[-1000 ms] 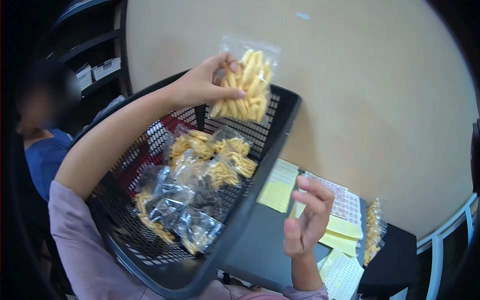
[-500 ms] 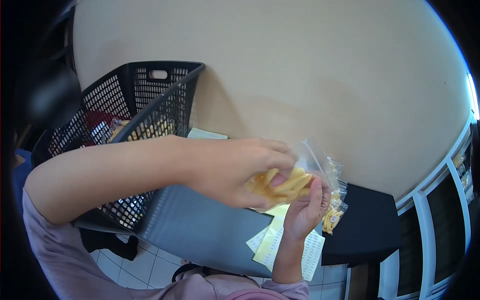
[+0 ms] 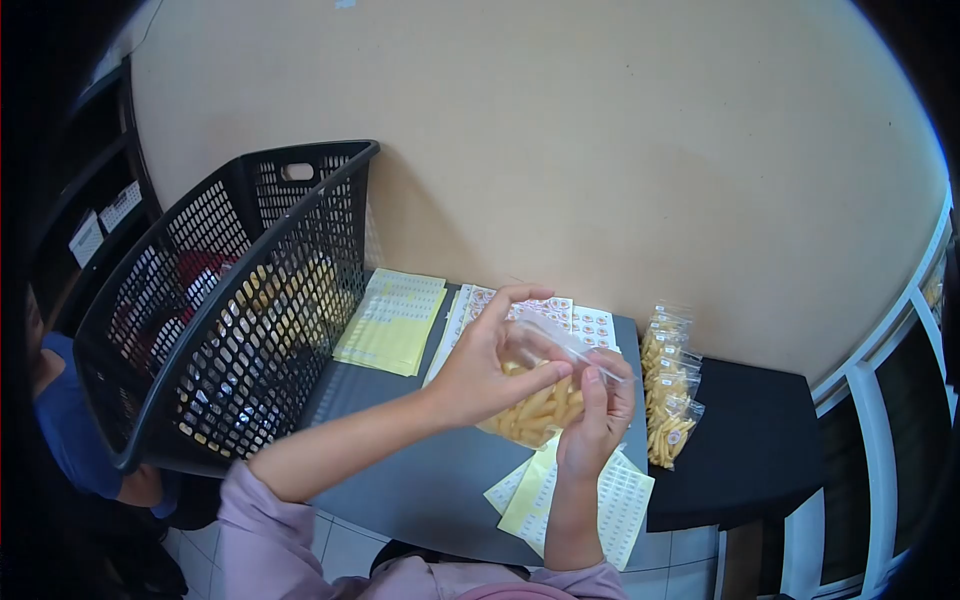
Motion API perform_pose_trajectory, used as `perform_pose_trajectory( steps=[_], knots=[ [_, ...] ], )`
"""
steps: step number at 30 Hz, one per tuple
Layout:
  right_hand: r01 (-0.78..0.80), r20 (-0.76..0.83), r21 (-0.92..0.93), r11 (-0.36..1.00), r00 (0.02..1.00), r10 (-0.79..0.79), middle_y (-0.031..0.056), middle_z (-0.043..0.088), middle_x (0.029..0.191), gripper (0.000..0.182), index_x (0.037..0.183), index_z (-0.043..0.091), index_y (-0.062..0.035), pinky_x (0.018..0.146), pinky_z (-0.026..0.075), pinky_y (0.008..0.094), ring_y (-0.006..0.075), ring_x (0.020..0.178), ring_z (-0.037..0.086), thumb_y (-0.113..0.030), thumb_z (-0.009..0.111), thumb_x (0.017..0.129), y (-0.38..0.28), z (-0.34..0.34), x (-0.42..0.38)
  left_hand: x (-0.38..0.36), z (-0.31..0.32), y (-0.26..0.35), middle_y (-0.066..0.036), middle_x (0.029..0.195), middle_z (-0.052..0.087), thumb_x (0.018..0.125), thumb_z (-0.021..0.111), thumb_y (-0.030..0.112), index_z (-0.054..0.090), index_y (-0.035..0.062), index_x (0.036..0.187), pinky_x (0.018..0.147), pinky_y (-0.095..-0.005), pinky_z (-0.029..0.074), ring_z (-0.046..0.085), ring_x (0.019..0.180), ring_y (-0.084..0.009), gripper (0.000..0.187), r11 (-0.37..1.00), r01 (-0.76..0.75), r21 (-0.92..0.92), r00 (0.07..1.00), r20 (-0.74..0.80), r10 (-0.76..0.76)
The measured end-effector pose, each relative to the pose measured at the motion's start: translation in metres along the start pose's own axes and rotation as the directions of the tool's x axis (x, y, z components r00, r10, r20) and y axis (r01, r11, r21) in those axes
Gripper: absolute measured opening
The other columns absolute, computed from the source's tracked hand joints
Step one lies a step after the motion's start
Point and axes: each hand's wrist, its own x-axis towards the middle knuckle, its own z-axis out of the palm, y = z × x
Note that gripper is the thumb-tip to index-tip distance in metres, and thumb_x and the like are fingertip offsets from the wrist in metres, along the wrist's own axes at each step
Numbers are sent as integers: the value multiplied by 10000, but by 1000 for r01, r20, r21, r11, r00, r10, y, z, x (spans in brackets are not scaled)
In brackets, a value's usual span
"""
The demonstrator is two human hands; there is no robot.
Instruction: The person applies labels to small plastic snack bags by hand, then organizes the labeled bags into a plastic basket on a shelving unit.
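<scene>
A clear zip bag of yellow stick-shaped snacks (image 3: 540, 412) is in front of me, over the table. My left hand (image 3: 490, 365) is at the bag's upper left, its thumb across the front of the plastic and its index finger raised past the top edge. At the upper right side, my right hand (image 3: 600, 410) pinches the bag between thumb and fingers. The bag is tilted, with its snacks resting in the lower part. Some of the left fingers are hidden behind the plastic.
A black perforated basket (image 3: 250, 290) with packed bags inside stands at left. Sticker sheets (image 3: 395, 320) lie on the grey table (image 3: 400, 490), some below the bag. Several filled snack bags (image 3: 670, 400) line the black-covered surface (image 3: 750, 440) at right. A person in blue (image 3: 75, 430) is at far left.
My left hand has drawn out from over the snacks and now grips the bag's upper part. The bag sits slightly lower. The camera view has shifted, revealing more table and a person at left.
</scene>
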Motion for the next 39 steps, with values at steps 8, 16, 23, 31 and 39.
perform_pose_trajectory(
  steps=[8, 16, 23, 31, 39],
  knots=[
    [-67, 197, -157, 985, 976, 97, 75, 534, 815, 54, 830, 552, 0, 697, 392, 224, 117, 755, 499, -4, 562, 777, 10, 12, -13, -29, -15, -15, -99, 774, 611, 706, 621, -43, 243, -13, 1235, 758, -261, 451, 603, 815, -160, 650, 991, -131, -4, 975, -181, 128],
    [-71, 233, -249, 966, 964, 131, 81, 543, 793, 77, 814, 558, 4, 682, 400, 234, 126, 733, 511, -11, 592, 747, 12, 15, -17, -40, -25, -25, -115, 770, 616, 692, 640, -52, 235, -27, 1228, 724, -242, 464, 613, 764, -159, 673, 990, -143, 8, 965, -220, 142],
    [16, 312, -365, 931, 944, 106, 90, 565, 751, 85, 793, 564, 2, 644, 415, 240, 137, 699, 527, -1, 613, 724, 18, 21, -18, -46, -33, -43, -107, 748, 620, 700, 642, -44, 272, -29, 1211, 693, -228, 462, 617, 739, -150, 631, 973, -229, 12, 935, -277, 223],
    [-32, 254, -335, 942, 959, 123, 92, 565, 748, 81, 782, 551, 4, 639, 419, 237, 138, 691, 528, 10, 607, 724, 25, 22, -23, -45, -30, -50, -101, 762, 624, 702, 645, -44, 326, -10, 1130, 705, -214, 435, 613, 749, -136, 535, 965, -261, -35, 924, -299, 239],
    [14, 220, -332, 943, 973, 63, 99, 563, 746, 81, 792, 543, 3, 637, 425, 236, 136, 682, 533, 13, 595, 732, 32, 21, -25, -42, -28, -54, -106, 774, 608, 704, 623, -74, 316, -2, 1075, 684, -221, 435, 599, 741, -133, 486, 951, -308, 5, 909, -294, 296]
  ],
)
